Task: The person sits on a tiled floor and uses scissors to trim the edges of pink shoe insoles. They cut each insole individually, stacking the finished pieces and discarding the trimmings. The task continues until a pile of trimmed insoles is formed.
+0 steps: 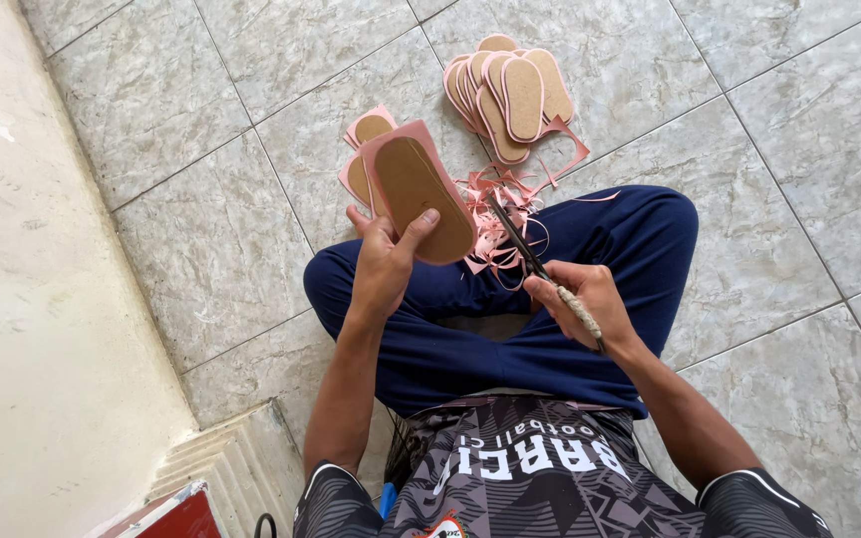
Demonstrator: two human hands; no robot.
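Head view, looking down on a person seated cross-legged on a grey marbled tile floor (181, 229), dark blue trousers (570, 259) filling the middle. At the far left a pale wall (22, 299) runs along the floor's left edge, with a ribbed tile step (236, 468) and a red-cornered object (176, 518) at its lower end.

Next comes the left hand (383, 264), raised over the left knee. Its grip is closed on an insole-shaped piece (419, 189): thumb pressed on the brown face, fingers wrapped behind. The piece is brown card with a pink border and tilts up and away from the person. Just behind it, flat on the floor, lie a few similar untrimmed pieces (366, 134) on pink backing, partly hidden by the held one.

To the right of the held piece, a tangle of pink trimmings (500, 214) rests on the floor and over the trouser leg. Scissors (530, 261) point their dark blades up into that tangle, tips close to the held piece's lower right edge; whether they touch it cannot be told. The right hand (590, 304) grips the pale handle with fingers curled tightly about it, over the right thigh.

Farther up the floor, towards its far edge, a fanned stack of trimmed insoles (520, 90) lies overlapping, with a pink offcut frame (572, 149) at its right side.
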